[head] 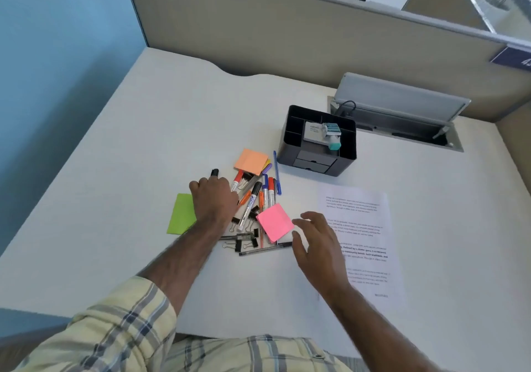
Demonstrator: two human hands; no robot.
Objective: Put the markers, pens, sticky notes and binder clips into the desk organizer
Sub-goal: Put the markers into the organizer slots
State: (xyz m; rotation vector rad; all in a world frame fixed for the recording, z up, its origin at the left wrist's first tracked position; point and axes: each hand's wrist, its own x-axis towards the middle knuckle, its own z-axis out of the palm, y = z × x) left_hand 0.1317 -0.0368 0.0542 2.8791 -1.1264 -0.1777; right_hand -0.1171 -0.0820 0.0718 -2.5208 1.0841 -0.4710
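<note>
Left hand (pixel 214 199) curls round a black marker (pixel 214 172), front-left of the desk organizer (pixel 316 159). Right hand (pixel 313 245) hovers, fingers spread, holding nothing. The marker is probably light, stiff and slick, best gripped mid-barrel.

A black desk organizer (pixel 316 167) stands upright toward the far right of the white surface (pixel 143 142), its two small front drawers shut. In front of it lies a loose heap of markers (pixel 265 192) with red, black and blue caps, a blue pen (pixel 277 173) alongside, and dark pens (pixel 264 250) and black binder clips (pixel 238 245) at the near edge. An orange sticky pad (pixel 251 161) lies at the heap's far end, a pink sticky pad (pixel 275 222) on its right and a green sticky pad (pixel 181 213) to its left. The left hand (pixel 214 199) has a black-capped marker (pixel 214 172) in its grip.
</note>
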